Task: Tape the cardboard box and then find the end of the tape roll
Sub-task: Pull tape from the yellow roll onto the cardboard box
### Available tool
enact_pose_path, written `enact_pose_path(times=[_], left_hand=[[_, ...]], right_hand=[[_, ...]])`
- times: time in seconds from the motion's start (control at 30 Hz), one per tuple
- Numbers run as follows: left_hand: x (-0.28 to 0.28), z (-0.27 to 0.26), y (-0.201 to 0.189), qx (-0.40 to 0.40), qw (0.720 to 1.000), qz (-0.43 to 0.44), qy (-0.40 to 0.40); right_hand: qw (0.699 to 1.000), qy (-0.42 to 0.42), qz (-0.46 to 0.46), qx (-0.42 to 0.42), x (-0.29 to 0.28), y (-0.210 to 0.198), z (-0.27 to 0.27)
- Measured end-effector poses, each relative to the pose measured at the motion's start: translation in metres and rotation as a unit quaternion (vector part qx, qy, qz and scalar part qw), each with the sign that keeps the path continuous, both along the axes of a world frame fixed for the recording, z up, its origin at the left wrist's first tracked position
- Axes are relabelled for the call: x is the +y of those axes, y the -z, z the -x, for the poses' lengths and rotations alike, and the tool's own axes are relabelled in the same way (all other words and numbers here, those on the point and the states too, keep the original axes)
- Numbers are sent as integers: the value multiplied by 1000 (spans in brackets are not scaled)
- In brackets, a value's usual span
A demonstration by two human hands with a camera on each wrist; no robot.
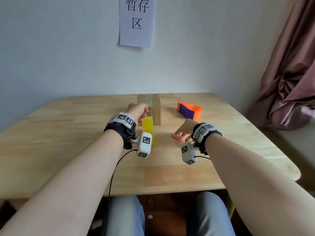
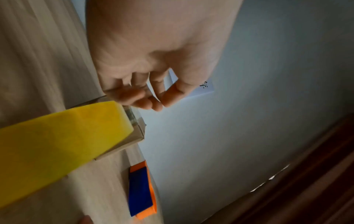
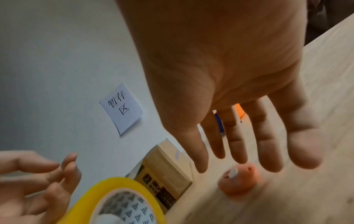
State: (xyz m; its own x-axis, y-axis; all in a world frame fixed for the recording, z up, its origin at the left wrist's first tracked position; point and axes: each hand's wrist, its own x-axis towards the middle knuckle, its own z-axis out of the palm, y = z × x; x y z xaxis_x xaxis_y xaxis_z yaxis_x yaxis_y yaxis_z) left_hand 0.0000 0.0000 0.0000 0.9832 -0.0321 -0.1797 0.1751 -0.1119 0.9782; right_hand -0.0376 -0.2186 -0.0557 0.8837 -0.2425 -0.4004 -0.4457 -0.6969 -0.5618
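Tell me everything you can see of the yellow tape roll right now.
The tape roll is wide yellow tape wound on a white core printed with grey marks. It stands on edge on the wooden table, just in front of the cardboard box. The left hand is close beside it; no grip shows.

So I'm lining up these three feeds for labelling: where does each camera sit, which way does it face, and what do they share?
Head: worn on the head, looking forward and down at the wooden table; both forearms, the left hand and right hand show.
Left wrist: looks along the left hand's curled fingers toward the wall.
Right wrist: looks along the right hand's spread fingers at the small pink cutter.
Shared: the yellow tape roll and brown cardboard box appear in all three.
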Motion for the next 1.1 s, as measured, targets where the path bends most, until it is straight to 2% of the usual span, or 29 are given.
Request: enact_pose_path(times=[0.1, 0.23, 0.3, 0.4, 0.53, 0.6, 0.73, 0.83, 1.1], left_hand=[[11, -16, 13, 29, 998, -54, -34], [21, -28, 33, 66, 995, -75, -19], [23, -35, 40, 78, 993, -87, 1], [25, -47, 52, 113, 989, -80, 48], [28, -62, 65, 137, 980, -72, 125], [29, -60, 64, 128, 978, -63, 150], [34, -45, 55, 101, 975, -61, 191], [37, -41, 53, 83, 973, -58, 207], [38, -45, 54, 79, 967, -41, 239]], right_hand=[[995, 6, 99, -1, 2, 17, -11], [989, -11, 144, -9, 3, 33, -24], [997, 6, 76, -12, 0, 31, -29], [989, 39, -128, -67, 7, 10, -31], [966, -31, -168, -193, 21, -25, -46], [958, -91, -134, -237, 28, -38, -53], [944, -197, 6, -263, 46, -57, -63], [931, -234, 94, -265, 57, -63, -70], [905, -295, 210, -224, 72, -65, -75]])
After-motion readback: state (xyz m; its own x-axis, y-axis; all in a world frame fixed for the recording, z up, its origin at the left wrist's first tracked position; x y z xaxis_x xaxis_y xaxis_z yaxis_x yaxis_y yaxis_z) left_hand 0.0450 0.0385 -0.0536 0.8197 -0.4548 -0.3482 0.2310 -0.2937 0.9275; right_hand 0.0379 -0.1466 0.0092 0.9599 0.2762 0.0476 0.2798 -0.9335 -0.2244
